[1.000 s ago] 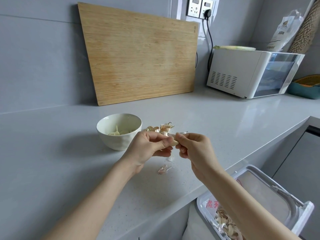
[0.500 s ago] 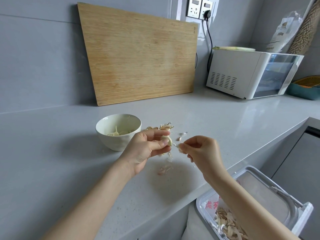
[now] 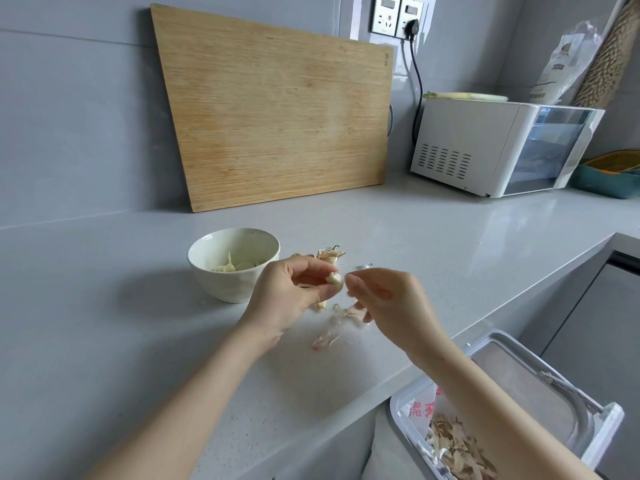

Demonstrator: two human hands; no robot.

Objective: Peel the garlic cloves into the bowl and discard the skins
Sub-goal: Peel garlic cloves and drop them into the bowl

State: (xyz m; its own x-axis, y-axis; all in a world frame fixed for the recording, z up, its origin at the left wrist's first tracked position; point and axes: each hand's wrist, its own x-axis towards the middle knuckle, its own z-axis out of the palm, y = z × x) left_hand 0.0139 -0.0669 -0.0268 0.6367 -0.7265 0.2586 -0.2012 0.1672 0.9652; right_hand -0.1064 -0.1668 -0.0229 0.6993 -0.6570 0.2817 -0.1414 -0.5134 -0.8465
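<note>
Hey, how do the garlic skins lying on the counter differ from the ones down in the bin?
The counter skins are a few loose scraps, lying apart on the counter; the bin skins are heaped together in the bin. The counter skins look pale and pinkish; the bin skins look tan. Both are thin, papery peelings.

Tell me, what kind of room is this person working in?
Most likely a home kitchen: a wooden cutting board leans against the wall, a white countertop appliance stands at the back, and a bowl of peeled garlic sits on the grey counter.
</note>
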